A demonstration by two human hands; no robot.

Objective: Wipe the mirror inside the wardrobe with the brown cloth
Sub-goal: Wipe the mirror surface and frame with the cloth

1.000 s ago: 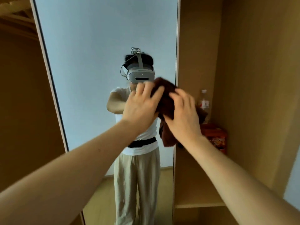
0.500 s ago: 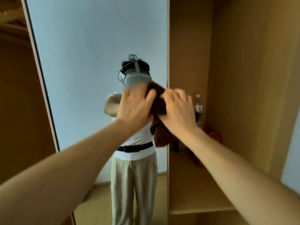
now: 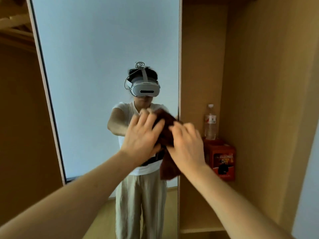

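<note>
The tall mirror (image 3: 103, 66) stands inside the wooden wardrobe and reflects a person wearing a headset. A brown cloth (image 3: 166, 128) lies against the glass near the mirror's right edge, at the reflection's chest height, with a corner hanging down. My left hand (image 3: 141, 140) presses on the cloth's left part with its fingers spread and fairly straight. My right hand (image 3: 188, 145) covers the cloth's right part, fingers bent over it and gripping it. Both hands are slightly blurred, and most of the cloth is hidden behind them.
To the right of the mirror is an open wardrobe compartment with a wooden shelf (image 3: 198, 213). A clear plastic bottle (image 3: 210, 123) and a red box (image 3: 222, 161) stand in its back corner, close to my right hand. The wardrobe's side panel rises at the far right.
Both hands have slid the cloth down the mirror, from over the reflected headset and face to chest height. They stay side by side near the right edge.
</note>
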